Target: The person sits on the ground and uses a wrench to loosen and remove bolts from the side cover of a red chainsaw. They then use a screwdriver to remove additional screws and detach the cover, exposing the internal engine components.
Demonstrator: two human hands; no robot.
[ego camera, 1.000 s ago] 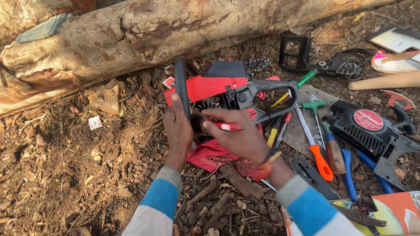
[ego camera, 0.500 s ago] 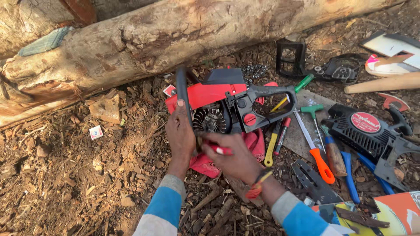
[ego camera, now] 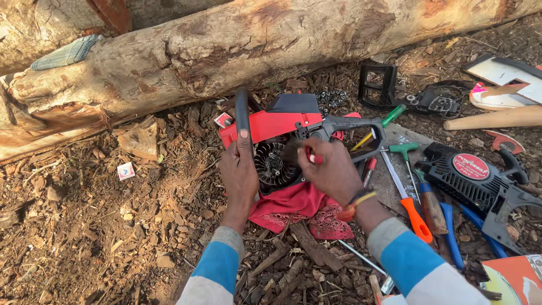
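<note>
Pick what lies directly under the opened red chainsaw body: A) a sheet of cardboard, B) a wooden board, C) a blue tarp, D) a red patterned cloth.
D: a red patterned cloth spreads out from beneath the chainsaw body onto the wood chips, between the left hand and right hand.

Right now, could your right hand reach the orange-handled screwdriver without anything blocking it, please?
Probably yes: the orange-handled screwdriver lies in the open just beside the right hand, nothing over it. But that hand already holds a small red-and-white tool.

Outdoor site in daylight. Ground point(ego camera: 84, 237) is bare earth covered with wood chips and bark. A large felled log point(ego camera: 237, 51) spans nine to two o'clock.
</note>
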